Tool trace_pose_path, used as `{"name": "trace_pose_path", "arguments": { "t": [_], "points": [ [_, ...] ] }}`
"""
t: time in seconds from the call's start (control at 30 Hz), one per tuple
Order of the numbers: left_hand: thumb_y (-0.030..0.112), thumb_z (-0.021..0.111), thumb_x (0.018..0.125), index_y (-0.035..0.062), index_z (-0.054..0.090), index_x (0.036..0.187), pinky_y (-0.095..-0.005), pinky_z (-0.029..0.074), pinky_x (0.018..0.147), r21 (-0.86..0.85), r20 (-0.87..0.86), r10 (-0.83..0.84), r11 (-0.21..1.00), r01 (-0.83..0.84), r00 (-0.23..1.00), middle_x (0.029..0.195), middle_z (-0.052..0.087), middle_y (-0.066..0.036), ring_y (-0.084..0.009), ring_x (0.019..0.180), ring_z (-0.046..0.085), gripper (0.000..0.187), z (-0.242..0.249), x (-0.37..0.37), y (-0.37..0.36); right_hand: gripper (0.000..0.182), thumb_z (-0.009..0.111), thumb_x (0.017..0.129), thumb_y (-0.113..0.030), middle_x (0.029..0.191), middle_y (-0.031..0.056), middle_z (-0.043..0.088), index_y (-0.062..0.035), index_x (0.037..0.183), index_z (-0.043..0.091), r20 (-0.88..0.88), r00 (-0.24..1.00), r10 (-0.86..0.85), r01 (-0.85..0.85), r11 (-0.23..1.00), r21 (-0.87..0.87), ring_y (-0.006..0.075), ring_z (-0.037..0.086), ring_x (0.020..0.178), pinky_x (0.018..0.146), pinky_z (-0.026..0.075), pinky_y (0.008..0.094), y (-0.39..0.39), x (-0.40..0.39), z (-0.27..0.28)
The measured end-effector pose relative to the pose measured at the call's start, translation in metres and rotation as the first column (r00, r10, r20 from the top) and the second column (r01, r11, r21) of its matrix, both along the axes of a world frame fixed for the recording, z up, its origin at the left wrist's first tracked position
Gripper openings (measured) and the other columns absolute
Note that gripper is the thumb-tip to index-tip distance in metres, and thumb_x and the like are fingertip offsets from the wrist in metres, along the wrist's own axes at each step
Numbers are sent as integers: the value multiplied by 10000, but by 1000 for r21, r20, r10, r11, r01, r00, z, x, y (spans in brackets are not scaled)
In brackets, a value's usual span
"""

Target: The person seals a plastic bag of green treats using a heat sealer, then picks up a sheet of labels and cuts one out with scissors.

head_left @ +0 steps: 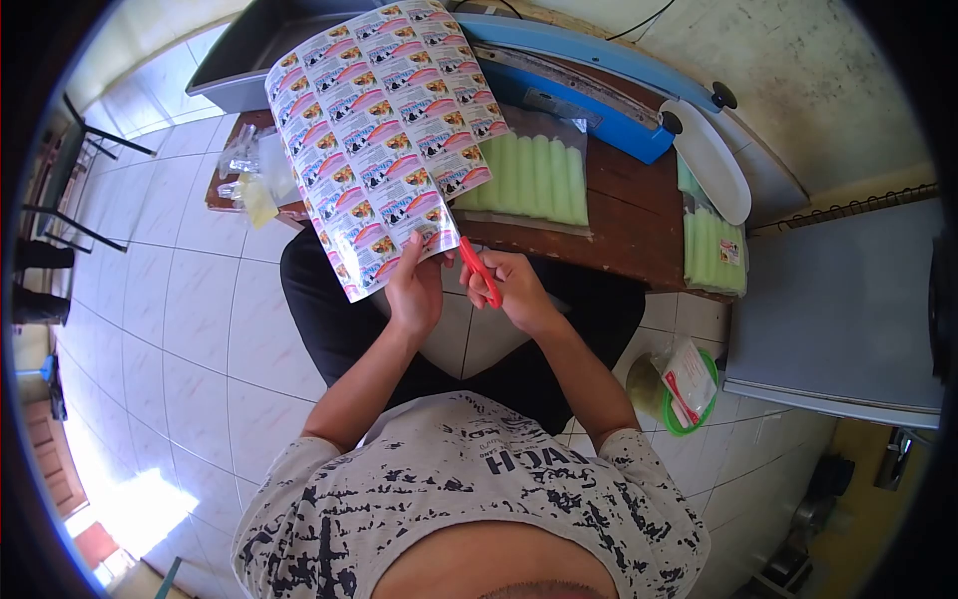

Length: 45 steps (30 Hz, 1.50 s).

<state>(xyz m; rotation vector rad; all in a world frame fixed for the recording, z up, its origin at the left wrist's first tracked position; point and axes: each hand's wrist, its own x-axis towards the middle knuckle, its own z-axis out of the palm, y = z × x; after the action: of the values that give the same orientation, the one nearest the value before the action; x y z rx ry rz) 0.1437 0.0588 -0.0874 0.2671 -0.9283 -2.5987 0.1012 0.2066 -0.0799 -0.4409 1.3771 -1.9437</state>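
A large sheet of printed labels point(369, 130) curves up from my lap over the table, with rows of small food pictures on it. My left hand point(414, 290) grips its lower edge, thumb on the printed side. In my right hand point(514, 292) is a pair of red-handled scissors point(481, 272), my fingers around the handles. The scissors' blades are hidden at the sheet's edge, where a slit separates a strip on the right. Behind the sheet lies a clear bag of pale green sticks point(534, 180), partly covered by it.
A blue bag sealer point(589, 105) stands at the back of the brown wooden table point(629, 215). Near the right end are a white tray point(714, 165) and another green pack point(711, 250). A grey bin point(235, 90) and clear plastic point(254, 175) lie left; a green-rimmed basket point(689, 419) stands below.
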Motion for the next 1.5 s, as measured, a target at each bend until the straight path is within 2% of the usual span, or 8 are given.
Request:
{"name": "trace_pose_path", "arguments": {
  "t": [0.17,0.43,1.07,1.5],
  "points": [
    [215,522,961,29,533,1133,-329,433,715,1,8,2,1000,-2,1000,983,620,-83,-190,833,579,254,-1,0,0,168,635,893,-147,740,22,544,15,889,590,1,1000,-2,2,1000,-5,100,525,593,577,401,238,0,0,2],
    [205,522,959,26,533,1135,-329,432,707,-9,-16,-30,1000,30,999,987,621,-83,-189,834,576,251,-2,-1,-3,303,674,897,-286,726,11,537,7,889,596,-36,999,-1,0,999,-48,87,519,594,571,398,230,-2,-3,-4],
    [202,509,964,31,533,1127,-334,423,707,-2,-22,-33,999,33,999,977,621,-85,-188,824,569,237,-6,-3,-6,213,655,893,-187,791,31,553,18,885,599,-24,1000,-1,0,1000,-25,90,509,601,583,403,243,-5,-7,-11],
    [218,506,967,31,543,1117,-332,420,723,-2,-23,-45,999,45,999,971,618,-79,-185,827,564,242,-2,-2,-5,174,643,890,-146,722,26,550,22,884,599,-28,1000,-10,10,1000,-10,86,507,578,564,388,233,-5,-7,-9]
  ]
}}
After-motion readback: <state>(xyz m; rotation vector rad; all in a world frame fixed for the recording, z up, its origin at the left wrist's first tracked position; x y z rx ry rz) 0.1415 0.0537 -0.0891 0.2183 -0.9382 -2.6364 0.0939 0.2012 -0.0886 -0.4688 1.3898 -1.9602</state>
